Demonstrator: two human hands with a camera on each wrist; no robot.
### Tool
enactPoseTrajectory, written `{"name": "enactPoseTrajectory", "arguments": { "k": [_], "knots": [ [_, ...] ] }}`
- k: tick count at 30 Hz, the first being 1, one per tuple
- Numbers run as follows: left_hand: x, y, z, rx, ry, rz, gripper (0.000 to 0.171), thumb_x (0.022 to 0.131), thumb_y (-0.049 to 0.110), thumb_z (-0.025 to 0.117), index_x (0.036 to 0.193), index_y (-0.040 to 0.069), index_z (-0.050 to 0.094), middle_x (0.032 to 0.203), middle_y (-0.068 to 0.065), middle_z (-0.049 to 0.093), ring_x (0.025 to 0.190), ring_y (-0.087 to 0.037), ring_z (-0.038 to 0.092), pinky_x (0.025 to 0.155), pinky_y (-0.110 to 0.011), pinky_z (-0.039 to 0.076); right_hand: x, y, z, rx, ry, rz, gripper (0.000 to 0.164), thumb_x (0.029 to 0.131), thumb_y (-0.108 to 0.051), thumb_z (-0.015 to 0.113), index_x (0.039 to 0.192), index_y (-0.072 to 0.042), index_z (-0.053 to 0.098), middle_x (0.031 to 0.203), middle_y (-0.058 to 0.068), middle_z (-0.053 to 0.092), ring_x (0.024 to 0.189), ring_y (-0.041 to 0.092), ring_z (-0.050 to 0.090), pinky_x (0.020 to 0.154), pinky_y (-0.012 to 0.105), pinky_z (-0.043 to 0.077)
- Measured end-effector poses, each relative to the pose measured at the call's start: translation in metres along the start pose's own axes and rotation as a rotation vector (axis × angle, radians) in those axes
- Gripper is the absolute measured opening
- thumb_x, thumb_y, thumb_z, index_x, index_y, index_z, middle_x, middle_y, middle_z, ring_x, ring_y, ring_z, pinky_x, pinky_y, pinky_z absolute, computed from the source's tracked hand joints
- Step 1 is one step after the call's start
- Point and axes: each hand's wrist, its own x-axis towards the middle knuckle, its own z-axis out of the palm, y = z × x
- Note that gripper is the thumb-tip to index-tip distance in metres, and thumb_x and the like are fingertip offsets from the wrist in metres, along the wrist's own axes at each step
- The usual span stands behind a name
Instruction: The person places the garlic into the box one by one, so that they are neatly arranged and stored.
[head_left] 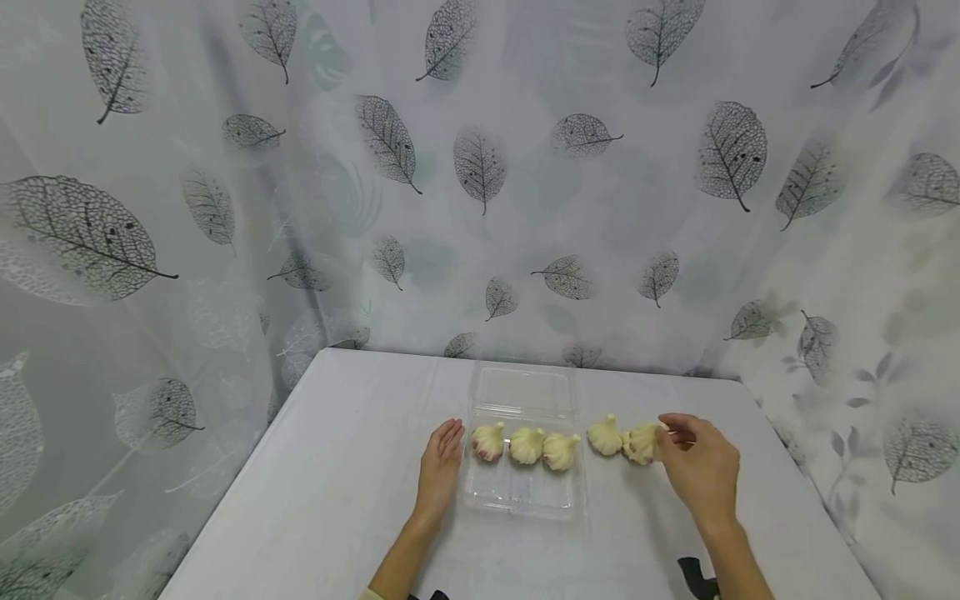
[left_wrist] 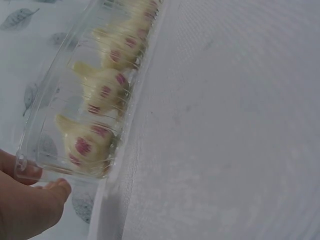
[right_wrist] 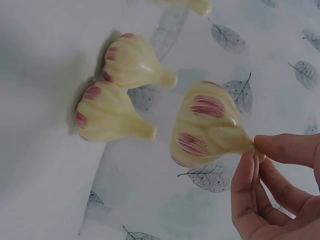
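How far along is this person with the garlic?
Perhaps halfway, if every bulb goes into the clear container. Done: three garlic bulbs sit inside it. In hand: the right hand pinches another bulb by its stem, outside the container. To do: two more bulbs lie on the table, and the lid is open.

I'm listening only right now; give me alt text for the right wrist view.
The right-hand grip pinches a pale, purple-streaked garlic bulb by its stem end. To its left in the picture, two more bulbs lie close together on a white tabletop, with a leaf-patterned curtain beyond.
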Motion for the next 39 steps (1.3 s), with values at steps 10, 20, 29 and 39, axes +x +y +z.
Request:
{"name": "enactPoseTrajectory", "arguments": {
  "k": [10,20,29,39],
  "knots": [
    [0.001,-0.002,-0.001,-0.014,0.006,-0.004,0.048,0.108,-0.001,0.047,0.155,-0.002,0.038,0.160,-0.022,0.043,0.151,-0.035,0.039,0.124,-0.042,0.034,-0.009,-0.009,0.009,0.046,-0.042,-0.027,0.022,0.082,0.004,0.083,0.102,-0.004,0.079,0.091,0.007,0.076,0.075,0.014,0.066,0.067,0.001,0.046],
    [0.002,-0.003,0.000,-0.022,0.012,0.016,0.047,0.107,-0.003,0.048,0.154,-0.003,0.040,0.158,-0.024,0.045,0.148,-0.036,0.043,0.123,-0.044,0.034,-0.012,-0.013,0.020,0.094,-0.064,-0.066,0.025,0.080,0.006,0.085,0.102,-0.003,0.078,0.090,0.006,0.076,0.073,0.005,0.064,0.067,0.004,0.050],
    [0.002,-0.004,0.000,-0.023,0.003,0.019,0.047,0.108,-0.003,0.047,0.154,-0.003,0.039,0.158,-0.025,0.044,0.148,-0.036,0.043,0.123,-0.043,0.034,-0.016,-0.023,0.024,0.081,-0.093,-0.081,0.023,0.081,0.003,0.085,0.102,-0.003,0.078,0.092,0.006,0.076,0.074,0.013,0.067,0.068,0.005,0.052],
    [0.003,-0.003,0.000,-0.042,0.005,0.014,0.047,0.108,-0.003,0.046,0.155,-0.005,0.037,0.158,-0.024,0.044,0.149,-0.036,0.042,0.123,-0.041,0.035,-0.017,-0.030,0.030,0.108,-0.116,-0.111,0.023,0.082,0.005,0.085,0.102,-0.003,0.078,0.091,0.008,0.075,0.073,0.017,0.069,0.067,0.008,0.054]
  ]
}}
